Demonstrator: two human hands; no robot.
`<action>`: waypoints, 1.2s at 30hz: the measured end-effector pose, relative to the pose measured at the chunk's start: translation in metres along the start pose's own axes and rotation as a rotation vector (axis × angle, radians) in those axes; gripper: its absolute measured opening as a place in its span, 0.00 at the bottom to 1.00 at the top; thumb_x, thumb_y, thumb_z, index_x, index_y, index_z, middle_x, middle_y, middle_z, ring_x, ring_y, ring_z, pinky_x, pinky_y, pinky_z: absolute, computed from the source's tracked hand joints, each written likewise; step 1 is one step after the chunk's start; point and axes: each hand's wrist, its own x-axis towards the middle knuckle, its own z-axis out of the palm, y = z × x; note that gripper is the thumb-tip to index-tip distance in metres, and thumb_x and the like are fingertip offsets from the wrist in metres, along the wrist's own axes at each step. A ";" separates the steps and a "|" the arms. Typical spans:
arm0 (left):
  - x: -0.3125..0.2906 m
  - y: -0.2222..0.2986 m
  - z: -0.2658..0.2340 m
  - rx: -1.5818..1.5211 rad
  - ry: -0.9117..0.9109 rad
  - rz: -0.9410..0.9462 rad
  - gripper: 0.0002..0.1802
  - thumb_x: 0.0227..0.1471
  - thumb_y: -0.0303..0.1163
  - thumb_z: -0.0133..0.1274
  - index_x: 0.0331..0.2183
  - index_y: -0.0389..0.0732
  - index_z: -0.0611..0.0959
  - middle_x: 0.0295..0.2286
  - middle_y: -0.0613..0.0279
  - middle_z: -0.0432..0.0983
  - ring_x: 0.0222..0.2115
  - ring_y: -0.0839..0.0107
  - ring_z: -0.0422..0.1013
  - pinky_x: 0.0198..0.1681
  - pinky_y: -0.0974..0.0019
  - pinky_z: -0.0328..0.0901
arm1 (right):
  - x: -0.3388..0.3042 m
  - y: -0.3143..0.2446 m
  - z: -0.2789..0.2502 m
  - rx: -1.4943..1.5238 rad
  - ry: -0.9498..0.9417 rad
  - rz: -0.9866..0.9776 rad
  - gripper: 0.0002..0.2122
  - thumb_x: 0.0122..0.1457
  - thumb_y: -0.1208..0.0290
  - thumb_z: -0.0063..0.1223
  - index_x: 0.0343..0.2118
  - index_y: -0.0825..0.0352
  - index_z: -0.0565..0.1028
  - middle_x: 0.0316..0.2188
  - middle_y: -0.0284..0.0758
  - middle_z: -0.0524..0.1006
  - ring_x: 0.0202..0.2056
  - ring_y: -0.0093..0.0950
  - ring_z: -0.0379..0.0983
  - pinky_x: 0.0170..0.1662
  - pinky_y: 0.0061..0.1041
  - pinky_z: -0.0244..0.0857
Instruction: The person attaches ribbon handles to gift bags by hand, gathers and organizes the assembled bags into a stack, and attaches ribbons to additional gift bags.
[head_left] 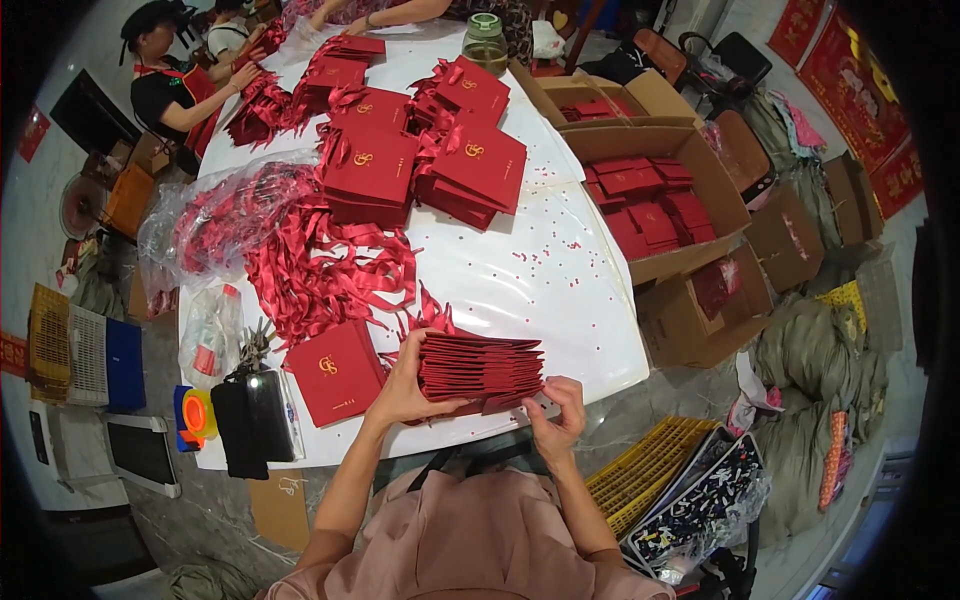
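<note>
A thick stack of flat red paper gift bags (482, 366) stands over the near edge of the white table, its many folded edges facing up. Wrapped round its left end is my left hand (404, 388). At its lower right corner, my right hand (558, 415) has bent fingers and thumb drawn together on the edge of the bags. Left of my left hand lies a flat red bag (336, 374) with a gold emblem. Loose red ribbons (325, 262) are heaped beyond it, and some show just behind the stack.
Piles of red bags (370, 165) and a plastic-wrapped ribbon bundle (225, 215) cover the table's far left. Open cartons (690, 250) with red bags stand at right. A black phone (268, 410), keys and orange tape (200, 413) lie at left. Co-workers (175, 90) work at the far end.
</note>
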 end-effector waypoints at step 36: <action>0.001 0.001 0.000 -0.021 -0.007 -0.011 0.55 0.28 0.43 0.77 0.55 0.37 0.64 0.49 0.51 0.66 0.52 0.57 0.65 0.57 0.58 0.61 | 0.022 0.007 -0.010 0.144 -0.224 0.119 0.23 0.44 0.78 0.72 0.45 0.70 0.76 0.39 0.39 0.77 0.41 0.32 0.74 0.46 0.28 0.68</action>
